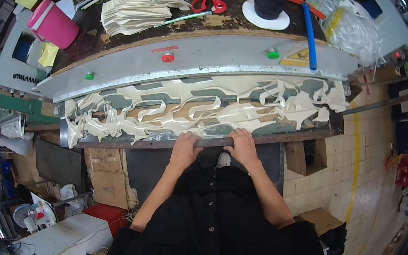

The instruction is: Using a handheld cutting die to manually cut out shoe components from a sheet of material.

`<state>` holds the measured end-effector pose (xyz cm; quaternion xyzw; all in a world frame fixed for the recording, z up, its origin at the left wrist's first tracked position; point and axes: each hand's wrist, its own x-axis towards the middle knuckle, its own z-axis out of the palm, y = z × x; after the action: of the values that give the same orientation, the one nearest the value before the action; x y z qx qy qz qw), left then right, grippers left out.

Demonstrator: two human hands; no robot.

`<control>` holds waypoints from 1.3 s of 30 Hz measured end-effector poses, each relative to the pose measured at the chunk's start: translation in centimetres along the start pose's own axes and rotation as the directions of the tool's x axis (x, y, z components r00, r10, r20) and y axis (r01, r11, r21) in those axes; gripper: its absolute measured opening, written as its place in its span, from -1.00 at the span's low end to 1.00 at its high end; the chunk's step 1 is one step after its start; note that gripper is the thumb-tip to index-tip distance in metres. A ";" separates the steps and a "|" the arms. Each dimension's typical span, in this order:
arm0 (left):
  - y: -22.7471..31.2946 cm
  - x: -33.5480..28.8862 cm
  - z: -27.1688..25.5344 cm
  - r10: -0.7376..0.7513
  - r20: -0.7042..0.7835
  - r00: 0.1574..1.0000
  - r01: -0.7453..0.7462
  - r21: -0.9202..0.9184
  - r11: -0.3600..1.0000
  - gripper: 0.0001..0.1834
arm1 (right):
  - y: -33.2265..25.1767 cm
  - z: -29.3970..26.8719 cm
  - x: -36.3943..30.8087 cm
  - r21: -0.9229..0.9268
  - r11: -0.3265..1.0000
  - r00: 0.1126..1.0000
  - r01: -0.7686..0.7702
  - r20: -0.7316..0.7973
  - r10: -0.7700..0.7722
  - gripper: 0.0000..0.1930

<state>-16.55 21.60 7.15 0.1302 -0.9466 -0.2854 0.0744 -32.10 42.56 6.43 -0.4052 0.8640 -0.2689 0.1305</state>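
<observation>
A long machine bed (286,134) with a dark front rail (123,146) stretches before me. My left hand (186,148) curls over this rail near its middle, fingers on top and thumb pointing inward. A short way to its right, my right hand (244,148) grips the same rail in a like manner. Both hands' undersides are hidden. Just beyond my fingers lies a cream-coloured sheet of cut-out leftover material (227,111), full of holes and curling strips, spread along most of the bed. Green and brown patches of the bed's surface show through the holes.
Behind the bed, a grey panel carries a red button (168,58) and green buttons (273,54). On the ledge above rest stacked cream pieces (137,8), red-handled scissors (209,3), a black thread cone (271,0), a blue tube (309,35) and a pink bucket (54,24). A cardboard box (307,155) stands right.
</observation>
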 end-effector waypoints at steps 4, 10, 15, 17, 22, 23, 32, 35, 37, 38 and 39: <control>0.0 -0.1 0.4 -0.015 -0.106 0.994 0.011 -0.040 0.999 -0.60 | -0.5 0.5 0.2 -0.025 1.000 0.997 0.010 -0.072 -0.012 -0.55; -0.4 -1.3 0.8 -0.006 -0.103 0.995 0.002 -0.039 0.999 -0.58 | -0.4 0.3 -0.6 -0.011 0.999 0.997 0.051 -0.054 -0.052 -0.58; 1.0 -4.3 0.6 -0.025 -0.037 0.999 0.021 -0.102 0.995 -0.63 | 1.3 -0.1 -4.7 0.035 0.991 0.992 0.127 0.002 -0.127 -0.63; 2.8 -2.8 -1.6 -0.260 0.378 0.889 0.318 -0.097 0.943 -0.67 | 1.8 -1.3 -4.3 0.421 0.890 0.954 -0.174 0.298 0.046 -0.71; 5.0 8.7 1.0 0.113 -0.252 0.961 -0.139 -0.088 0.986 -0.68 | 4.0 -0.5 5.0 0.416 0.907 0.955 -0.062 -0.238 0.175 -0.81; 4.7 11.1 2.2 0.125 -0.224 0.967 -0.136 -0.036 0.990 -0.58 | 3.8 0.0 6.6 0.381 0.924 0.930 -0.035 -0.325 0.170 -0.84; 2.0 15.3 3.2 0.194 0.046 0.980 -0.196 0.038 0.980 -0.46 | 7.6 5.0 8.2 0.212 0.977 0.876 0.017 -0.474 0.087 -0.92; 2.0 11.8 -5.3 0.094 -0.134 0.987 -0.132 -0.316 0.940 -0.46 | 7.2 4.4 7.7 0.236 0.972 0.882 -0.008 -0.456 0.118 -0.92; 0.6 8.0 -8.7 0.016 -0.328 0.944 -0.162 -0.423 0.891 -0.46 | 6.5 4.1 8.0 0.218 0.976 0.891 -0.007 -0.442 0.106 -0.92; 0.2 6.4 -9.5 -0.070 -0.379 0.923 -0.169 -0.562 0.810 -0.45 | 6.5 4.5 8.0 0.381 0.924 0.880 0.024 -0.446 0.161 -0.92; 0.0 4.9 -9.8 -0.116 -0.484 0.867 -0.272 -0.655 0.705 -0.44 | 6.3 5.0 7.8 0.532 0.844 0.874 0.058 -0.436 0.214 -0.92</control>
<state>-19.12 15.09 15.57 0.1179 -0.7181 -0.5784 0.3686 -38.81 38.14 -1.33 -0.2372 0.7770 -0.5823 0.0306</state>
